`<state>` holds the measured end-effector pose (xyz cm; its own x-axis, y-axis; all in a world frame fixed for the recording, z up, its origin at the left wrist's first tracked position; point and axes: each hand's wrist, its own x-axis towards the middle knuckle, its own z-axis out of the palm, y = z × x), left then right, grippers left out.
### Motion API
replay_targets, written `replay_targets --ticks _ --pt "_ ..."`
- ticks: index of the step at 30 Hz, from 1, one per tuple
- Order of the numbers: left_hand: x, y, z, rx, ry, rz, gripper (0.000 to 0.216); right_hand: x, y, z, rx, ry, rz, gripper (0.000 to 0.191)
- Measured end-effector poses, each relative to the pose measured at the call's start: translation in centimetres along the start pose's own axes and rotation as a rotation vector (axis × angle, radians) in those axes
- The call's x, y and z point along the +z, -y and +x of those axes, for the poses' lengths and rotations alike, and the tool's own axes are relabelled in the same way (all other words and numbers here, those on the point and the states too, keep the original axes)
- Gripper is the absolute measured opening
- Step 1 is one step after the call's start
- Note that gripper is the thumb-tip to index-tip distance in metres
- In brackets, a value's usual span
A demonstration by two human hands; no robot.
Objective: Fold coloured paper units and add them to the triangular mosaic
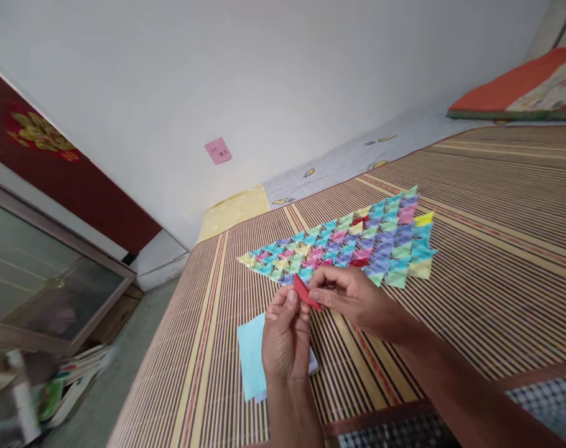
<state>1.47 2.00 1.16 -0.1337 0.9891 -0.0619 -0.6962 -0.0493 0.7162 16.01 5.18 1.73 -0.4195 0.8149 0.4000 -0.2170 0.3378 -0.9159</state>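
A small folded piece of red paper [305, 292] is pinched between both hands above the striped bamboo mat [208, 348]. My left hand [287, 336] grips its left side, with the thumb on top. From the right, the thumb and fingers of my right hand [357, 298] close on its other side. Right behind the hands lies a triangular arrangement of folded paper pieces [343, 239] in blue, green, purple, pink, yellow and red. Partly hidden under my left hand and wrist is a stack of light blue paper sheets [251, 358].
A patterned sheet [329, 171] and yellow cloth [231, 211] edge the mat beside the wall. Folded orange bedding [502, 90] sits at the far right. A pink note [218, 150] is stuck on the wall. Left of the bed stands a glass-fronted cabinet [40, 267] above the floor.
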Motion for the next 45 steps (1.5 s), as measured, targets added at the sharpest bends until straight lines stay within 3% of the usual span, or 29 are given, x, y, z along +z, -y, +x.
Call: replay_targets --ticks 10,16,21,24,27,31,39,45 --pt "-0.9 -0.6 0.2 -0.007 0.0 0.046 0.029 0.9 0.2 0.2 0.034 0.023 0.211 0.021" --pt "-1.0 -0.7 0.3 0.084 0.002 0.203 0.026 1.2 0.4 0.2 -0.014 -0.127 -0.012 0.012" --pt "-0.5 0.1 0.1 0.191 -0.015 0.338 0.029 1.6 -0.1 0.3 -0.052 -0.142 -0.119 0.015" --pt "0.2 0.7 -0.3 0.31 -0.061 0.512 0.041 1.6 -0.8 0.4 -0.146 -0.269 -0.329 0.016" --pt "0.8 1.0 -0.7 0.318 -0.041 0.597 0.05 1.5 -1.2 0.4 -0.179 -0.33 -0.407 0.02" --pt "1.3 1.1 -1.0 0.32 -0.082 0.622 0.039 1.6 -1.1 0.4 -0.106 -0.327 -0.247 0.017" --pt "1.1 1.1 -1.2 0.503 -0.118 0.743 0.012 1.6 -1.6 0.4 -0.018 -0.281 0.121 0.016" --pt "0.1 1.0 -0.7 0.417 -0.103 0.593 0.014 0.9 -0.6 0.3 -0.062 -0.212 0.033 0.016"
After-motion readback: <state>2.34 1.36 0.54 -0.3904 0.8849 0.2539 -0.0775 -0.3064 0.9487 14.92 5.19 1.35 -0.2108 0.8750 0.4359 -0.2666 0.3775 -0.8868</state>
